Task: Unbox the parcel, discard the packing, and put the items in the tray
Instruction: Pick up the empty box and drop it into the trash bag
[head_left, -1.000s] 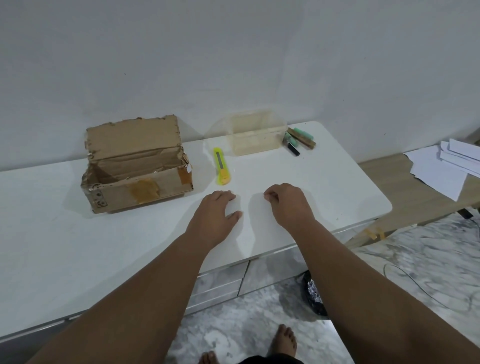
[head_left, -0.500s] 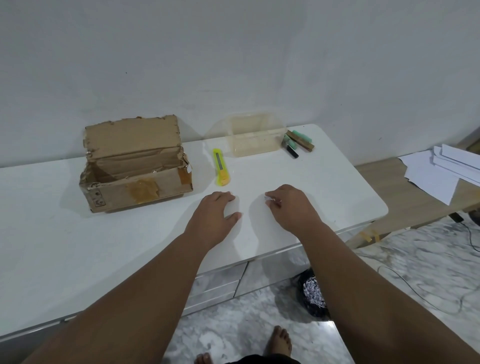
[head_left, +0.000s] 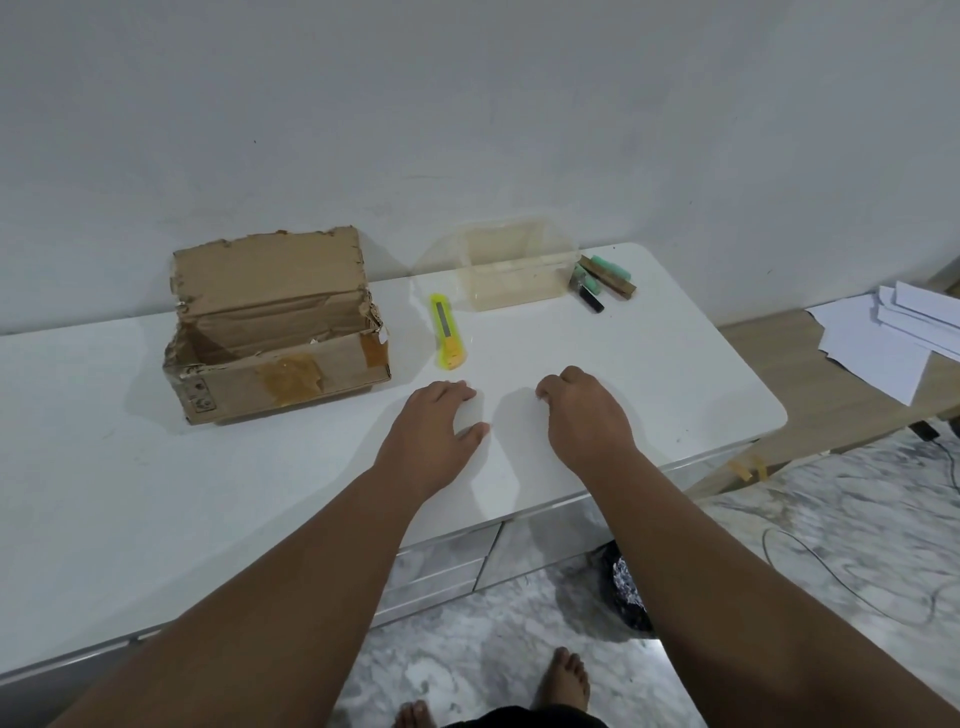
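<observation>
An open, torn cardboard box (head_left: 280, 358) with brown tape stands on the white table (head_left: 130, 493), its flap up against the wall. To its right lies a yellow utility knife (head_left: 447, 338). Behind that, a clear plastic tray (head_left: 511, 291) sits by the wall with nothing visible inside. Green markers, a brown stick and a black piece (head_left: 602, 280) lie just right of the tray. My left hand (head_left: 436, 431) rests palm down on the table, holding nothing. My right hand (head_left: 582, 415) rests beside it with fingers curled under; nothing shows in it.
A dark bin (head_left: 626, 587) with shredded paper stands on the marble floor under the table's front edge. A low wooden bench (head_left: 810, 395) at the right carries loose white sheets (head_left: 893, 332). A cable (head_left: 831, 582) lies on the floor. My bare feet show at the bottom.
Both hands stay on the table in nearly the same spots. The right hand's fingers have curled slightly tighter. The view has shifted a little.
</observation>
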